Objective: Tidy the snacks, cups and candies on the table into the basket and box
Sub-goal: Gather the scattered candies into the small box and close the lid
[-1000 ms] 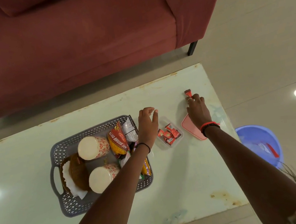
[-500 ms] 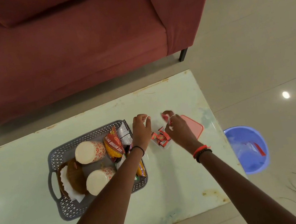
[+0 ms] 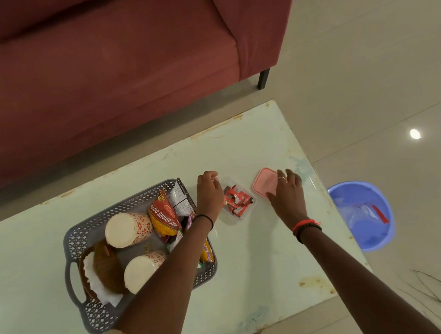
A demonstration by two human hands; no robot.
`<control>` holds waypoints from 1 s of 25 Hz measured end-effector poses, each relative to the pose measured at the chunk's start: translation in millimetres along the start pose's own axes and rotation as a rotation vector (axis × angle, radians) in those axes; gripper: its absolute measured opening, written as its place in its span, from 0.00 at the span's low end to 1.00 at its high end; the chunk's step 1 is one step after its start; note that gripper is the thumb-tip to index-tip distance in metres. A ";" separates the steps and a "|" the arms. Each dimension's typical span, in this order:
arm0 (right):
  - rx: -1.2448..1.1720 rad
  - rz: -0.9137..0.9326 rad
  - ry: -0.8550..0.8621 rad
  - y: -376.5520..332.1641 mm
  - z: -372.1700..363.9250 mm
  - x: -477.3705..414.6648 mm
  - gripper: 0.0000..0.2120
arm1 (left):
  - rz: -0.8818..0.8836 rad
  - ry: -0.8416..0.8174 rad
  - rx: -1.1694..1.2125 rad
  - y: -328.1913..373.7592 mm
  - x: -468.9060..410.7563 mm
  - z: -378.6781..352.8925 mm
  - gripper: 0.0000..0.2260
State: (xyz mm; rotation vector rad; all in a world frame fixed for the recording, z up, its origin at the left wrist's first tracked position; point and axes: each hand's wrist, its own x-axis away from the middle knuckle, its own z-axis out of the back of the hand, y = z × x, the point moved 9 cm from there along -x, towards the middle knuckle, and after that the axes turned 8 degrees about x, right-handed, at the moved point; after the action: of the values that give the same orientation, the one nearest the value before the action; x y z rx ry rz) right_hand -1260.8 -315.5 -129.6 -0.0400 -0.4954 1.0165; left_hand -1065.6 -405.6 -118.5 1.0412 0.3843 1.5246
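A grey perforated basket (image 3: 82, 235) on the pale table (image 3: 269, 267) holds two paper cups (image 3: 128, 229) lying on their sides, red and yellow snack packets (image 3: 164, 216) and a brown item with white paper. To its right a small clear box (image 3: 238, 202) is full of red candies. My left hand (image 3: 208, 193) rests against the box's left side, fingers curled. My right hand (image 3: 286, 193) lies spread on the pink lid (image 3: 264, 182), which is flat on the table right of the box.
A dark red sofa (image 3: 89, 72) stands just behind the table. A blue bucket (image 3: 363, 215) with a wrapper inside sits on the tiled floor off the table's right edge. Rust stains mark the table's rim.
My right hand picked a red candy from the far right, brought it to the box, then moved right onto the pink lid. My left hand stayed by the box.
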 end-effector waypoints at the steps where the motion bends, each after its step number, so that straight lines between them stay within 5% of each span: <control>1: 0.064 -0.022 -0.055 11.0 -7.0 -3.8 0.32 | 0.017 -0.022 -0.022 -1.5 -1.2 -3.5 0.13; 5: 0.111 -0.024 -0.093 21.0 -12.9 -14.3 0.38 | 0.137 -0.137 -0.218 -16.9 -3.5 -16.1 0.15; 9: 0.166 -0.117 -0.088 31.1 -4.3 -17.2 0.35 | 0.162 -0.172 -0.319 -22.1 2.3 -18.3 0.15; 15: -0.282 -0.261 -0.164 58.3 0.9 -11.7 0.12 | 0.213 -0.173 -0.217 -18.7 6.0 -25.6 0.14; 25: -0.540 -0.302 0.006 73.6 34.4 35.0 0.08 | 0.295 -0.097 0.158 -10.6 18.9 -52.5 0.12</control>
State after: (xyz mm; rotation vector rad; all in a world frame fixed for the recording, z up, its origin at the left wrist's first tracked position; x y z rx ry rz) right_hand -1319.4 -254.0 -104.8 -0.4362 -0.7356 0.5664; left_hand -1098.2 -369.4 -147.7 1.3366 0.2953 1.7172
